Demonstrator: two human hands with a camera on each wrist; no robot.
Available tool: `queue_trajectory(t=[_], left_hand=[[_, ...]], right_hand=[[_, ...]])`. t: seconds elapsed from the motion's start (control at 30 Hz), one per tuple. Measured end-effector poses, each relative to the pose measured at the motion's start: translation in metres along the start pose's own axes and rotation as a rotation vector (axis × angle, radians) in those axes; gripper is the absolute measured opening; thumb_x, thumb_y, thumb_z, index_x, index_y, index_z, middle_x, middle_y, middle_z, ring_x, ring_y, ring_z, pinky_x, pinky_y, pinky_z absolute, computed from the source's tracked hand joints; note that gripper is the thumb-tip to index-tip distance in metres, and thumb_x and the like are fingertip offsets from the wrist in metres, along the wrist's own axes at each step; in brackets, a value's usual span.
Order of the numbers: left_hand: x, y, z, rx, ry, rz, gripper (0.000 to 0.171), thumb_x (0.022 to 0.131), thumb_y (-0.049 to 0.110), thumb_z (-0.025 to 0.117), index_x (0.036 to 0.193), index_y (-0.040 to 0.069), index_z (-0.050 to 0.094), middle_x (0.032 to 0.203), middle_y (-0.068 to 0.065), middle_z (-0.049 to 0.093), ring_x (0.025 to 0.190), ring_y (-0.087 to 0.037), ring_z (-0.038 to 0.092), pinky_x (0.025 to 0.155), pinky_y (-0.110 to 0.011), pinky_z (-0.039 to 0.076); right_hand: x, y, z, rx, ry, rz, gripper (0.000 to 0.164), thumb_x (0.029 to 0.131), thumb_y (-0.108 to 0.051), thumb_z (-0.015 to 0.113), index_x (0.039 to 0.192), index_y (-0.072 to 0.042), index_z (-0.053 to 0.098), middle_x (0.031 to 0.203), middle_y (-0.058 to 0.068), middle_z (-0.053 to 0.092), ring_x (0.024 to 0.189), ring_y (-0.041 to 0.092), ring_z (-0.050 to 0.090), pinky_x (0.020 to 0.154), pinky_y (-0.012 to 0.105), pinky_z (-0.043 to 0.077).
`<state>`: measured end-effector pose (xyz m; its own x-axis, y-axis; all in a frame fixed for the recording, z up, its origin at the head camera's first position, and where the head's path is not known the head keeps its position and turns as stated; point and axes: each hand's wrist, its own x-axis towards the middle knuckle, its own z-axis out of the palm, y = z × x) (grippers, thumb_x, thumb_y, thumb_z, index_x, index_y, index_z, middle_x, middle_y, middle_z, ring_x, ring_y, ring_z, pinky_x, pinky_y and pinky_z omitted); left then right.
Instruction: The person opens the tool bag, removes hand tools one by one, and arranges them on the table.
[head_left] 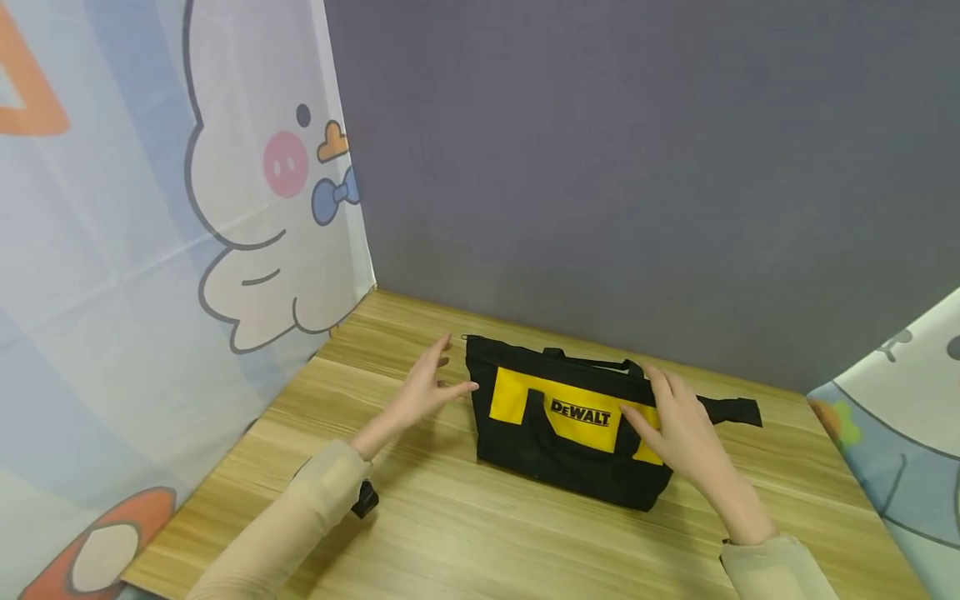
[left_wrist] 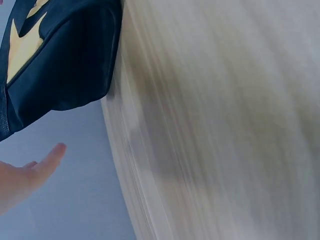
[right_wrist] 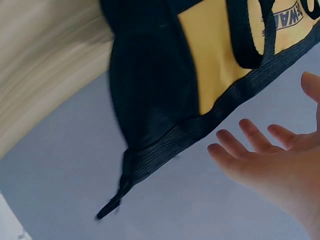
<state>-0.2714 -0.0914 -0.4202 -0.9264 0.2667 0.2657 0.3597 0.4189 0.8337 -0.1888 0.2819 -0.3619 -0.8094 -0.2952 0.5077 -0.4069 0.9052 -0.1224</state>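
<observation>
A black and yellow DeWalt tool bag (head_left: 558, 467) stands upright on the wooden table, its front handle loop hanging down and its back handle (head_left: 592, 361) showing above the top edge. My left hand (head_left: 425, 385) is beside the bag's left end, thumb and fingers spread, holding nothing. In the left wrist view a gap shows between the fingers (left_wrist: 52, 157) and the bag. My right hand (head_left: 678, 425) hovers by the bag's right end, overlapping its front in the head view. In the right wrist view its fingers (right_wrist: 227, 150) are spread, apart from the bag's top edge.
A black strap end (head_left: 738, 411) sticks out behind the bag's right end. Under the left forearm, a small black object (head_left: 365, 500) lies on the table (head_left: 450, 533), partly hidden by the sleeve. A grey wall (head_left: 637, 167) rises behind, with a cartoon-printed curtain (head_left: 135, 208) at the left.
</observation>
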Motion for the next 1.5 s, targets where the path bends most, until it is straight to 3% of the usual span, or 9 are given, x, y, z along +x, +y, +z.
queue_trajectory(t=[0.17, 0.4, 0.7, 0.9, 1.33, 1.5], left_hand=[[0.005, -0.001, -0.003, -0.079, -0.009, -0.008, 0.098, 0.085, 0.027, 0.079, 0.159, 0.007, 0.017, 0.154, -0.026, 0.036, 0.136, -0.049, 0.045, 0.099, -0.053, 0.052], [0.011, -0.006, -0.005, -0.09, -0.024, 0.017, 0.092, 0.085, 0.025, 0.078, 0.158, 0.01, 0.024, 0.151, -0.025, 0.041, 0.134, -0.05, 0.047, 0.098, -0.052, 0.053], [0.02, -0.004, -0.005, -0.136, -0.035, 0.023, 0.089, 0.085, 0.021, 0.079, 0.156, 0.009, 0.027, 0.148, -0.023, 0.047, 0.132, -0.047, 0.051, 0.101, -0.055, 0.05], [0.024, -0.001, -0.005, -0.138, -0.039, 0.006, 0.088, 0.085, 0.021, 0.079, 0.156, 0.011, 0.028, 0.148, -0.02, 0.048, 0.132, -0.044, 0.052, 0.099, -0.05, 0.053], [0.026, -0.009, -0.004, -0.178, -0.06, 0.021, 0.082, 0.085, 0.021, 0.078, 0.154, 0.016, 0.034, 0.145, -0.018, 0.052, 0.13, -0.043, 0.054, 0.095, -0.045, 0.056], [0.028, -0.009, -0.006, -0.193, -0.075, 0.018, 0.079, 0.086, 0.021, 0.078, 0.153, 0.017, 0.036, 0.145, -0.018, 0.052, 0.129, -0.044, 0.054, 0.097, -0.046, 0.055]], right_hand=[[0.021, -0.01, 0.008, 0.023, -0.054, -0.037, 0.07, 0.09, -0.024, 0.073, 0.145, 0.005, 0.042, 0.129, 0.028, 0.056, 0.113, 0.045, 0.057, 0.085, 0.058, 0.052], [0.049, -0.03, 0.019, 0.056, -0.165, -0.038, 0.067, 0.095, -0.034, 0.066, 0.146, 0.001, 0.042, 0.137, 0.026, 0.052, 0.121, 0.044, 0.054, 0.096, 0.058, 0.049], [0.081, -0.052, 0.029, 0.07, -0.22, -0.077, 0.066, 0.096, -0.039, 0.063, 0.146, -0.002, 0.044, 0.138, 0.022, 0.052, 0.121, 0.04, 0.055, 0.099, 0.056, 0.048], [0.095, -0.064, 0.034, 0.096, -0.26, -0.088, 0.065, 0.096, -0.042, 0.062, 0.146, -0.004, 0.044, 0.138, 0.021, 0.052, 0.121, 0.039, 0.055, 0.1, 0.054, 0.049], [0.121, -0.082, 0.046, 0.229, -0.32, -0.091, 0.056, 0.092, -0.038, 0.069, 0.137, -0.007, 0.055, 0.126, 0.015, 0.06, 0.113, 0.032, 0.061, 0.094, 0.049, 0.053], [0.133, -0.091, 0.047, 0.268, -0.333, -0.128, 0.052, 0.09, -0.033, 0.072, 0.132, -0.006, 0.058, 0.121, 0.016, 0.062, 0.109, 0.031, 0.062, 0.092, 0.048, 0.055]])
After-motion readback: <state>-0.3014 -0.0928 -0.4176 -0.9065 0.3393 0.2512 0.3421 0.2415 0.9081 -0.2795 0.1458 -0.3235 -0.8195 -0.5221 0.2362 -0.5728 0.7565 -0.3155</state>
